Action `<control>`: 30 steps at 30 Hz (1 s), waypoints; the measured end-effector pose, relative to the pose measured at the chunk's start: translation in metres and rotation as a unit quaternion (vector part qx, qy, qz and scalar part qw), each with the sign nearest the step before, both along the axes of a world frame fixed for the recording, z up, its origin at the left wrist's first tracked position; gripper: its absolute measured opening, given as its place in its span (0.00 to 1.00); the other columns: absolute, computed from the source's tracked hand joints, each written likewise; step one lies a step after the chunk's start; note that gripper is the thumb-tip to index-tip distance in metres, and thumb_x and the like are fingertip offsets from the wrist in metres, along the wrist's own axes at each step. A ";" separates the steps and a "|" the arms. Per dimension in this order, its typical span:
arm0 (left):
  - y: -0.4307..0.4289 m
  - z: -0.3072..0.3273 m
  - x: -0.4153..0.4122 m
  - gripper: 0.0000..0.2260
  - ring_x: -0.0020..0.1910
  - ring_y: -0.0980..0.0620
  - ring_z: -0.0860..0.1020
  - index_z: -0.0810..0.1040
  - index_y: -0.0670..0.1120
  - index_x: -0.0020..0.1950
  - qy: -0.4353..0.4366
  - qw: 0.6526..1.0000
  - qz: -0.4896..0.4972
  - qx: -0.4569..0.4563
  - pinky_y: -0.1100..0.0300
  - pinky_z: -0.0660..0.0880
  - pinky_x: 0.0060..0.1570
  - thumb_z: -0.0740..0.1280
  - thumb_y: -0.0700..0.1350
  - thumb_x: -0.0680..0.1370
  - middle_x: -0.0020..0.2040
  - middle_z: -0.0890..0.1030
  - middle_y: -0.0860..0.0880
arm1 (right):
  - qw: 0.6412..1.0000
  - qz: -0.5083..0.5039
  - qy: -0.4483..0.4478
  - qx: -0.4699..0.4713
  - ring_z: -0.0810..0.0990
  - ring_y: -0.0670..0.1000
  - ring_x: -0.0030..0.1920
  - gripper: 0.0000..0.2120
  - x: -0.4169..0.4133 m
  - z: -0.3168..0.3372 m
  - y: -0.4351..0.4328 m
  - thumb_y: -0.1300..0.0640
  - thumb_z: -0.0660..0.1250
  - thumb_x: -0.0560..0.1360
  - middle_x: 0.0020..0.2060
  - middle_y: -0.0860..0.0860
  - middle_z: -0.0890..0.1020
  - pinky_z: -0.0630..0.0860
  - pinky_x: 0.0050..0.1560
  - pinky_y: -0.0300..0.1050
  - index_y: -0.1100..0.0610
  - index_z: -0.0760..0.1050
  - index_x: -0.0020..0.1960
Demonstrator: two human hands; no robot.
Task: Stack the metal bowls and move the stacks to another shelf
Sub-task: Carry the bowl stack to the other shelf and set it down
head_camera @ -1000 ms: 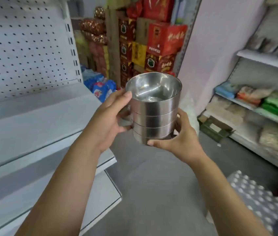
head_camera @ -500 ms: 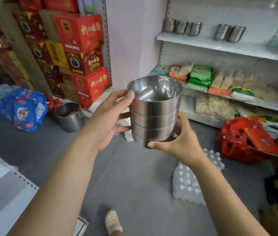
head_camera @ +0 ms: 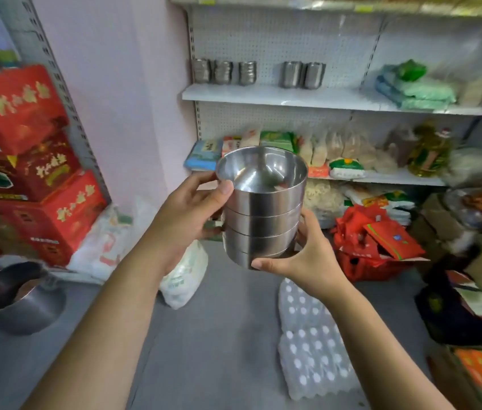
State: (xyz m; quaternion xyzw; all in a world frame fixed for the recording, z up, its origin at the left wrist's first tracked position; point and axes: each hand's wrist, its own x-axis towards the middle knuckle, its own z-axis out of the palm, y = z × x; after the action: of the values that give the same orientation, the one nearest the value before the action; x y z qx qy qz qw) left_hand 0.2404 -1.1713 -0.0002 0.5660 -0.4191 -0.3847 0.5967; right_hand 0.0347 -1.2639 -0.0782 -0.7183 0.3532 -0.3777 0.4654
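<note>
Steel sits between our fingers (head_camera: 201, 184): the left hand (head_camera: 186, 220) wraps the side of the stack of metal bowls (head_camera: 263, 208), thumb laid against the top rim, while the right hand (head_camera: 302, 261) cups the base, thumb across the lowest bowl. Both hands grasp the stack, which hangs upright in the air at the centre of the frame, above the grey floor (head_camera: 219, 335). Beyond it, in the upper middle of the frame, a white shelf (head_camera: 278, 97) carries five other stacks (head_camera: 223, 72), with a gap after the third. We judge that this lot is stacked and the carry to the shelf is in hand. The next move calls for raising the stack to shelf height, keeping it level so the nested bowls do not slide, and setting it on a bare stretch clear of its neighbours.
</note>
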 end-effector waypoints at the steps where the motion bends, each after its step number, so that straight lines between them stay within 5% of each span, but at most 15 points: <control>1: -0.020 0.004 0.010 0.23 0.53 0.51 0.86 0.78 0.52 0.64 -0.013 1.000 -0.010 -0.004 0.44 0.82 0.57 0.71 0.60 0.73 0.53 0.86 0.54 | 1.000 -0.014 -0.008 0.001 0.78 0.31 0.61 0.55 0.009 0.001 -0.014 0.55 0.89 0.56 0.60 0.31 0.80 0.72 0.55 0.24 0.45 0.63 0.76; 8: -0.145 0.009 0.048 0.21 0.59 0.61 0.81 0.79 0.57 0.63 -0.110 0.991 -0.064 -0.047 0.50 0.78 0.65 0.70 0.63 0.73 0.57 0.84 0.61 | 0.993 -0.104 -0.049 0.012 0.78 0.31 0.61 0.53 0.044 -0.002 -0.096 0.58 0.88 0.57 0.60 0.36 0.80 0.73 0.55 0.24 0.48 0.64 0.75; 11: -0.195 0.004 0.054 0.21 0.60 0.57 0.81 0.78 0.58 0.65 -0.122 0.987 -0.067 -0.085 0.53 0.78 0.64 0.74 0.61 0.74 0.59 0.83 0.58 | 0.990 -0.129 -0.056 0.012 0.79 0.31 0.59 0.53 0.047 -0.004 -0.133 0.61 0.88 0.57 0.60 0.38 0.80 0.74 0.54 0.25 0.50 0.64 0.75; 16: -0.283 0.003 0.057 0.18 0.59 0.59 0.81 0.77 0.57 0.63 -0.192 0.969 -0.102 -0.118 0.60 0.78 0.61 0.71 0.58 0.74 0.58 0.83 0.56 | 0.984 -0.167 -0.057 0.008 0.79 0.38 0.64 0.54 0.052 -0.015 -0.208 0.58 0.89 0.57 0.64 0.42 0.81 0.78 0.64 0.39 0.48 0.64 0.76; 21: -0.387 0.007 0.058 0.23 0.61 0.53 0.81 0.76 0.59 0.63 -0.228 0.956 -0.127 -0.132 0.46 0.78 0.64 0.76 0.62 0.71 0.60 0.83 0.54 | 0.981 -0.187 -0.060 -0.001 0.79 0.44 0.66 0.54 0.048 -0.015 -0.307 0.54 0.90 0.56 0.65 0.44 0.81 0.78 0.67 0.52 0.46 0.64 0.75; 25: -0.476 0.022 0.047 0.24 0.62 0.58 0.80 0.76 0.61 0.63 -0.266 0.944 -0.135 -0.139 0.48 0.78 0.64 0.78 0.62 0.69 0.60 0.82 0.58 | 0.976 -0.201 -0.077 -0.016 0.79 0.42 0.65 0.52 0.041 -0.001 -0.393 0.60 0.89 0.57 0.64 0.43 0.81 0.78 0.64 0.41 0.44 0.66 0.73; 30: -0.572 0.035 0.037 0.24 0.58 0.68 0.77 0.74 0.61 0.62 -0.328 0.923 -0.143 -0.141 0.64 0.75 0.59 0.79 0.57 0.69 0.56 0.80 0.64 | 0.974 -0.209 -0.077 -0.028 0.78 0.35 0.63 0.52 0.033 0.014 -0.492 0.62 0.88 0.57 0.64 0.43 0.80 0.75 0.59 0.30 0.46 0.64 0.73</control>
State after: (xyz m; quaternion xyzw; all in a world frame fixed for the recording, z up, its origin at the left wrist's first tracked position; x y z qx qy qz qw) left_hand 0.2769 -1.7436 0.0345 0.5044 -0.7180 -0.1959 0.4379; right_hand 0.0676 -1.7561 -0.0646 -0.6100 0.4478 -0.5306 0.3819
